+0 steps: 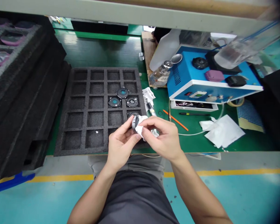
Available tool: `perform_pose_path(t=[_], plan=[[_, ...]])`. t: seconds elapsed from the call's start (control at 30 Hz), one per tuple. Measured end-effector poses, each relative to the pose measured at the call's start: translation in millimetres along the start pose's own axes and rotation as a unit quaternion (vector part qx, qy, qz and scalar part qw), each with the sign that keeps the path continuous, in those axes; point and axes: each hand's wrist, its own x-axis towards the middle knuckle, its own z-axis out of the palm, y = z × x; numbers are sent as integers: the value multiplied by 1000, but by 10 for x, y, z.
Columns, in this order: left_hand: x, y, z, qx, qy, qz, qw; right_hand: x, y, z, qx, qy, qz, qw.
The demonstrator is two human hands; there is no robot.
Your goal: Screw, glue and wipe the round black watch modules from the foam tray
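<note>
Between thumb and fingers, my left hand [121, 144] grips a round, dark watch case [134, 123] turned on its edge. A white wipe [140, 128] is pinched in my right hand [164, 137] and presses against the watch case. Both hands are over the near right corner of a black foam tray [82, 109] with square pockets. Several similar round watch cases [114, 101] lie in the tray's right-hand pockets, some with lit faces. One of them is partly hidden behind the held piece.
Stacked foam trays [37, 81] rise at the left. To the right are a blue machine [200, 82], a glass dispenser bottle [162, 73], an orange stick [177, 120], a black pen [193, 114] and white wipes [225, 130]. A shelf beam [130, 14] crosses above the bench.
</note>
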Motion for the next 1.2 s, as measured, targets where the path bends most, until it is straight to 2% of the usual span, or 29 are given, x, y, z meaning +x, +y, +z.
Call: perform_pose_path(t=[0.1,0.2,0.33,0.6,0.8,1.2], plan=[[2,10,18,2,2,2,1000,37,-8,1,89,13,73,993],[-5,18,35,16,5,9,1000,77,8,25,194,0,160,968],[-20,4,46,38,4,21,999,99,18,49,267,-11,212,940],[-29,-54,60,76,18,52,996,88,-10,5,291,-20,248,924],[-24,-101,29,111,16,95,989,76,16,3,301,-17,256,919],[6,-129,-21,144,-3,124,982,116,107,-21,324,-32,266,907]])
